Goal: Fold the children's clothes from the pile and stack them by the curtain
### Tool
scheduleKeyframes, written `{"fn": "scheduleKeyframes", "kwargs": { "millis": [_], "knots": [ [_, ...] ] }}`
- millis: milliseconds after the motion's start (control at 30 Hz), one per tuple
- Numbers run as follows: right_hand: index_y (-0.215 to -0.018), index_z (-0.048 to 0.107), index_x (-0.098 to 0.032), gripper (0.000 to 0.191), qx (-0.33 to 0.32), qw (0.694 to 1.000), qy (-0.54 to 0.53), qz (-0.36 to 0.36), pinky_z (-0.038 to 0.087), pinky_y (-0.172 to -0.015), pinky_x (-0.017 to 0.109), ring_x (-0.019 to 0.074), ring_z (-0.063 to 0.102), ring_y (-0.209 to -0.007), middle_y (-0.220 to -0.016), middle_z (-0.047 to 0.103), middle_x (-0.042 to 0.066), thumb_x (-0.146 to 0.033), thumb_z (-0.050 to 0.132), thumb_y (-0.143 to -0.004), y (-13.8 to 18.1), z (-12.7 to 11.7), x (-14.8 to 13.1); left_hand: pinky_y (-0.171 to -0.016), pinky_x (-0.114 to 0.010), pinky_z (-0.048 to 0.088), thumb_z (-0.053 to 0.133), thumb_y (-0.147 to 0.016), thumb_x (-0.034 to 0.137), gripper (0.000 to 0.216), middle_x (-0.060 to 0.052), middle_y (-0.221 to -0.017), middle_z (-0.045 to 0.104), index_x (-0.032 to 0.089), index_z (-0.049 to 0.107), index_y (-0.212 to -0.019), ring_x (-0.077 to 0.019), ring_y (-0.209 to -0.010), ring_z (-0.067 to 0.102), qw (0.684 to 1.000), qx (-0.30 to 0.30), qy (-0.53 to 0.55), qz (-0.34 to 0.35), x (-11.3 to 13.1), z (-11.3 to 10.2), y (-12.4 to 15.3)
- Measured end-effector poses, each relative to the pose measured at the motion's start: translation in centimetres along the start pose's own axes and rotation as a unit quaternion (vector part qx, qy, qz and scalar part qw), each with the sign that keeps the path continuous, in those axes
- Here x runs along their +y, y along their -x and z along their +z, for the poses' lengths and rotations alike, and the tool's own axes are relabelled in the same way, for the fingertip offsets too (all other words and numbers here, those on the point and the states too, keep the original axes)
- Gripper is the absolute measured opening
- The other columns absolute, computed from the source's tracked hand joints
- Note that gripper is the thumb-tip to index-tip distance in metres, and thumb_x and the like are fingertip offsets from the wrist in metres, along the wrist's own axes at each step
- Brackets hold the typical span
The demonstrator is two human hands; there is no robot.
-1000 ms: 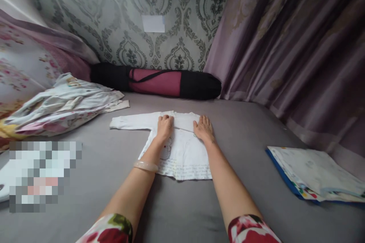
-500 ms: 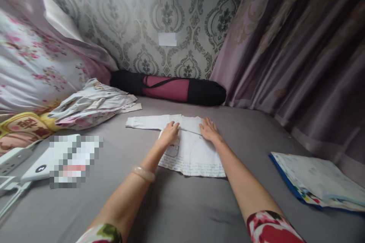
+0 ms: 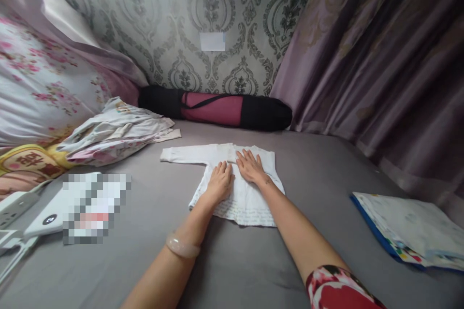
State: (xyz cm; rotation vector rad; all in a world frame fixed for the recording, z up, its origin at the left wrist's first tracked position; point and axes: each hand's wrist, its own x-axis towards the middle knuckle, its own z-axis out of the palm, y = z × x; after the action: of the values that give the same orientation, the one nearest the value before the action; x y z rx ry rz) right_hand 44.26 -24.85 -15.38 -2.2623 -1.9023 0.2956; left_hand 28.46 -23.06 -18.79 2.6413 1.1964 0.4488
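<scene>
A small white long-sleeved shirt (image 3: pixel 250 202) lies flat on the grey bed sheet (image 3: pixel 232 260), one sleeve stretched out to the left and the other folded in over the body. My left hand (image 3: pixel 220 182) rests palm down on the shirt's middle, fingers apart, a pale bangle on its wrist. My right hand (image 3: pixel 249 167) lies flat just beside it, a little farther up the shirt, also holding nothing.
A black and pink rolled bag (image 3: pixel 217 108) lies against the patterned wall. Crumpled floral clothes (image 3: pixel 116 132) and floral bedding (image 3: pixel 39 91) sit at left. A folded blue-edged cloth (image 3: pixel 409 229) lies at right beside purple curtains (image 3: pixel 380 67). A white power strip (image 3: pixel 14 202) lies far left.
Both hands have slid from the shirt's shoulders toward its middle and now lie close together. The right sleeve now lies folded in over the shirt's body.
</scene>
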Motion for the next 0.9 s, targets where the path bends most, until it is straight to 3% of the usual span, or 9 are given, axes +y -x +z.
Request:
{"fn": "scheduleKeyframes", "kwargs": {
  "millis": [200,433,900],
  "knots": [
    [-0.152,0.024,-0.022,0.058,-0.042,0.999,-0.001,0.016,0.006,-0.115,0.054,0.0255,0.006,-0.147,-0.160,0.013,0.007,-0.043,0.015,-0.099,-0.4,-0.7,-0.3,-0.110,-0.050,0.032,0.042,-0.094,0.027,0.041,-0.023,-0.144,0.042,0.007,0.044,-0.130,-0.0336,-0.138,0.036,1.000,0.016,0.014,-0.010,0.2,-0.1,0.2],
    [-0.151,0.023,-0.007,0.061,0.004,0.999,0.016,-0.048,0.003,-0.118,0.044,0.0209,0.008,-0.147,-0.159,0.017,0.009,-0.036,0.019,-0.098,-1.1,0.1,-2.6,-0.106,-0.053,0.036,0.050,-0.087,0.025,0.044,-0.027,-0.138,0.045,0.007,0.044,-0.126,-0.0348,-0.133,0.040,0.996,0.080,0.021,0.011,-0.4,0.2,0.2],
    [-0.150,0.027,-0.003,0.062,0.009,0.999,0.012,-0.047,0.008,-0.117,0.037,0.0219,0.013,-0.146,-0.158,0.021,0.011,-0.036,0.019,-0.097,-4.8,1.0,-4.0,-0.108,-0.051,0.033,0.054,-0.085,0.032,0.046,-0.025,-0.136,0.047,0.006,0.047,-0.121,-0.0351,-0.130,0.042,0.997,0.070,0.035,0.000,-0.8,0.0,0.2]
  ]
}}
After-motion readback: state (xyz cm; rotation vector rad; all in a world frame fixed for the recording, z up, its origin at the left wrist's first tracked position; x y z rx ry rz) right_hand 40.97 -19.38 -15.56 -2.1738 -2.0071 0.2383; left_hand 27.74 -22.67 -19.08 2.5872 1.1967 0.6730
